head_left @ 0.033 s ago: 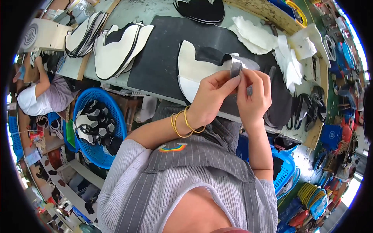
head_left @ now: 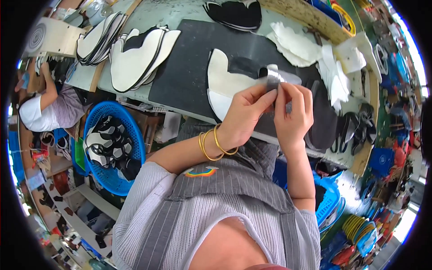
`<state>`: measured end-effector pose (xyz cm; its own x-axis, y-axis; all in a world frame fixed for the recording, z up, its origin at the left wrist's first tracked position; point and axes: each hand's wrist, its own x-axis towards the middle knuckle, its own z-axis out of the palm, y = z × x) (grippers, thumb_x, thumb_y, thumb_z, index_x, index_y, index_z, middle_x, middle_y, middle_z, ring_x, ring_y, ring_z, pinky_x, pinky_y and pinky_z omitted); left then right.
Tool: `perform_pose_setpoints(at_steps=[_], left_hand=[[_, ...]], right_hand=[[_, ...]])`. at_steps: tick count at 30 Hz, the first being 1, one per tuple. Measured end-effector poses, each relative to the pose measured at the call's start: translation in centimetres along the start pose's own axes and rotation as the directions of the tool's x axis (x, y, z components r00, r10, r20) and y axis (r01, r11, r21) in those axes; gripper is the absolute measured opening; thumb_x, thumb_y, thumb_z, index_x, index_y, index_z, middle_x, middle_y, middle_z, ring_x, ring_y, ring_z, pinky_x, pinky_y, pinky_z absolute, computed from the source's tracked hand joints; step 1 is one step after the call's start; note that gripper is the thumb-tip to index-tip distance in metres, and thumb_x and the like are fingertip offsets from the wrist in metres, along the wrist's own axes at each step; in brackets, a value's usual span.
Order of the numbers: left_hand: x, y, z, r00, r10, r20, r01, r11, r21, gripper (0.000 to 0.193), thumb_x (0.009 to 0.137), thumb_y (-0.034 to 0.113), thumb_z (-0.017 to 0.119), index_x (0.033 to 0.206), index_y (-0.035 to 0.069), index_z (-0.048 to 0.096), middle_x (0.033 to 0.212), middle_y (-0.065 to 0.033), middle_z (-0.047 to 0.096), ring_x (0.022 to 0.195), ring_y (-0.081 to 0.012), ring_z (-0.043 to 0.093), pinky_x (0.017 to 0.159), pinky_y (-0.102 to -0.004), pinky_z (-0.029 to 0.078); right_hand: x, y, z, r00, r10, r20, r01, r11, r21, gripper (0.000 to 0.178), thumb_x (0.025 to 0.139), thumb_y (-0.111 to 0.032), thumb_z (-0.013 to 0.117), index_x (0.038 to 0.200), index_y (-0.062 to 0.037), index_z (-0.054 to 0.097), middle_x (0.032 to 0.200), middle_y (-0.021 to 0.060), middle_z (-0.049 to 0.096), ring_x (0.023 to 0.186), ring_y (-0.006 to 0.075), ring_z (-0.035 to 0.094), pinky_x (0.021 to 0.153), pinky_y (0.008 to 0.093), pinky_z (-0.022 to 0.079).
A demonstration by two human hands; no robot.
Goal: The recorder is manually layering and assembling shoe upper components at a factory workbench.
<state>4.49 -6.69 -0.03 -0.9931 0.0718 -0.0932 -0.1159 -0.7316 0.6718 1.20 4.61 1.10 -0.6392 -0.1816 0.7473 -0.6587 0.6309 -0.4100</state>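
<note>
My left hand [head_left: 245, 105] is closed, its thumb and forefinger pinching a shiny grey strip [head_left: 272, 81]. From the other side my right hand [head_left: 294, 114] pinches the same strip, the fingertips of both hands almost meeting. The strip bends upward above the fingers; its lower part is hidden by them. Beneath the hands lies a curved white shoe-upper piece [head_left: 219, 67] with a dark edge, on a black mat [head_left: 180, 63]. A clear, glossy piece [head_left: 290, 77] shows just behind the strip.
Stacked white cut pieces [head_left: 135, 63] lie left of the mat, a black stack [head_left: 236, 15] at the back. Crumpled white sheets [head_left: 294, 45] and black straps [head_left: 355, 128] sit to the right. A blue basket [head_left: 139, 148] of parts stands lower left; another person [head_left: 49, 105] works beyond it.
The upper bend of the grey strip has tilted slightly and catches more light. Both hands keep their pinch in nearly the same place; the whole view has shifted a little.
</note>
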Motion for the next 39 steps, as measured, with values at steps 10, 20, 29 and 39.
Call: perform_pose_setpoints(at_steps=[10,20,29,39], left_hand=[[0.0,2.6,-1.2,0.994,0.111,0.018,-0.112,0.982,0.151,0.019,0.093,0.008,0.053,0.107,-0.004,0.059,0.097,-0.0075,0.063,0.086,-0.0116,0.062,0.076,-0.0246,0.053],[-0.3,3.2,-0.5,0.982,0.182,-0.049,-0.181,0.983,0.021,0.016,0.091,0.005,0.052,0.094,-0.006,0.062,0.079,-0.0058,0.064,0.073,-0.009,0.061,0.066,-0.0236,0.051],[0.2,3.9,-1.2,0.99,0.139,0.038,-0.144,0.957,0.252,0.017,0.09,0.007,0.055,0.098,-0.006,0.064,0.081,-0.0043,0.065,0.072,-0.0079,0.061,0.062,-0.0209,0.049],[0.4,5.3,0.7,0.993,-0.028,0.117,0.008,0.986,0.166,0.011,0.087,0.006,0.062,0.095,-0.001,0.057,0.087,-0.0055,0.061,0.076,-0.0114,0.063,0.064,-0.0255,0.057]], right_hand=[[3.4,-2.5,-0.9,0.938,-0.246,0.245,0.26,0.965,-0.027,0.029,0.066,0.008,0.068,0.094,0.0002,0.068,0.084,0.0087,0.059,0.074,0.0234,0.057,0.064,0.0311,0.048],[4.4,-3.5,-1.4,0.894,-0.355,0.275,0.352,0.934,0.062,0.027,0.072,0.01,0.065,0.098,0.0037,0.066,0.088,0.0108,0.061,0.076,0.0245,0.058,0.067,0.0325,0.049],[5.2,-3.1,-1.5,0.955,-0.202,0.219,0.202,0.979,0.025,0.023,0.062,0.01,0.067,0.082,-0.0003,0.062,0.074,0.01,0.058,0.06,0.023,0.056,0.054,0.0297,0.046],[4.5,-0.8,-4.6,0.79,0.437,0.431,-0.61,0.479,0.632,0.006,0.081,0.004,0.058,0.086,0.0005,0.056,0.073,-0.0012,0.056,0.062,0.0027,0.05,0.055,0.0172,0.04]])
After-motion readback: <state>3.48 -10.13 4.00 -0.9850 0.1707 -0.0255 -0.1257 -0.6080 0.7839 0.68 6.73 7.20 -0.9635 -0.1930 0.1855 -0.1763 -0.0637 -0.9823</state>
